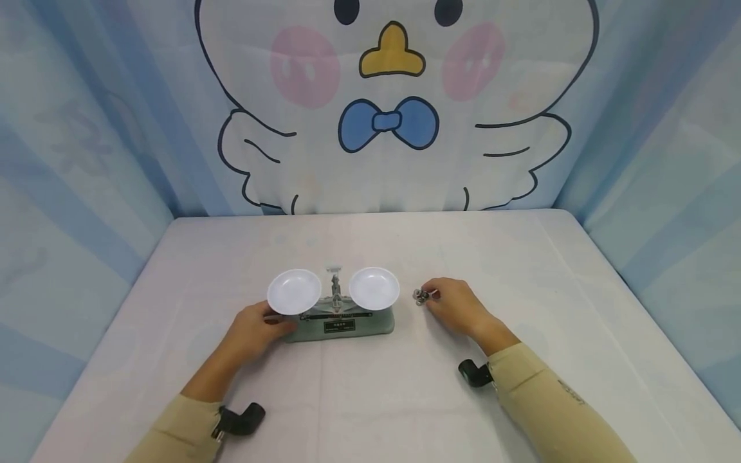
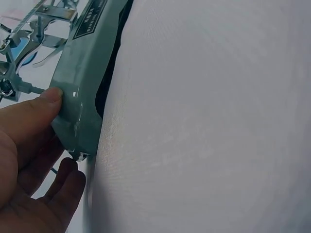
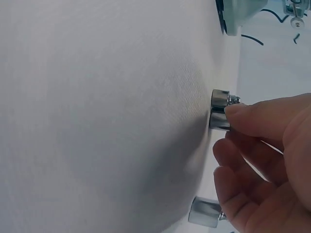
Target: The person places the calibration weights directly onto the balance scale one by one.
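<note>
A balance scale [image 1: 341, 326] with a grey-green base stands on the table, a white pan [image 1: 294, 292] on its left and another white pan [image 1: 374, 289] on its right. My left hand [image 1: 251, 334] holds the left end of the base, the thumb [image 2: 48, 97] on its front face and the other fingers curled by the end. To the right of the scale, my right hand [image 1: 457, 305] pinches a small metal weight [image 3: 219, 121] between thumb and fingers. A second weight [image 3: 220, 98] stands right beside it. A larger weight [image 3: 204, 212] is near my lower fingers.
A pale cloth covers the table [image 1: 359, 399]. Behind it hangs a curtain [image 1: 393, 173] printed with a cartoon bird, and blue-white curtains [image 1: 666, 193] close in the sides. Black wrist cameras [image 1: 242, 419] are fixed at both sleeves.
</note>
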Available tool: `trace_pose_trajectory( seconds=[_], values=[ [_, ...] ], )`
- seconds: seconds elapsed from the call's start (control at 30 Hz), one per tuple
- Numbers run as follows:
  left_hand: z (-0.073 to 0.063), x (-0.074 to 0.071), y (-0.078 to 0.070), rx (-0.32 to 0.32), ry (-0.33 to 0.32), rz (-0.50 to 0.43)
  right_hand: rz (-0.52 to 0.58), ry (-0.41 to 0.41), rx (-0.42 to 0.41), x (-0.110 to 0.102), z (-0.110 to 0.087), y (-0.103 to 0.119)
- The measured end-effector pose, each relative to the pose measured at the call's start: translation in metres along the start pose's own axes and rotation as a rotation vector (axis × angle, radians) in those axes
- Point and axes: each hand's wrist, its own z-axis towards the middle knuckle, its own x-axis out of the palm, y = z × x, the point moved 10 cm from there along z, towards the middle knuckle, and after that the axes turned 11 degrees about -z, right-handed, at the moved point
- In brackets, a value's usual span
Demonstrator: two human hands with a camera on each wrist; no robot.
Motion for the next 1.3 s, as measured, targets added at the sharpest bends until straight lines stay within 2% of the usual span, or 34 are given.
trace_pose_trajectory(
  seconds=[0.2, 0.43, 0.63, 0.8, 0.97, 1.3],
  values=[
    [0.000, 0.001, 0.002, 0.002, -0.016, -0.011, -0.015, -0.020, -0.006, 0.003, 0.004, 0.001],
    [-0.003, 0.002, -0.004, 0.019, -0.019, 0.009, -0.025, -0.034, 0.007, 0.003, 0.004, -0.002],
    [-0.005, 0.001, -0.006, 0.026, -0.019, 0.022, -0.024, -0.089, -0.007, -0.012, -0.002, 0.001],
    [-0.005, 0.001, -0.007, 0.028, -0.018, 0.033, 0.002, -0.170, -0.058, -0.036, -0.005, 0.016],
    [-0.006, 0.001, -0.004, 0.006, -0.018, 0.036, 0.061, -0.218, -0.113, -0.054, -0.006, 0.040],
    [-0.007, 0.002, -0.002, -0.020, -0.044, 0.034, 0.132, -0.280, -0.225, -0.068, -0.002, 0.085]
  ],
)
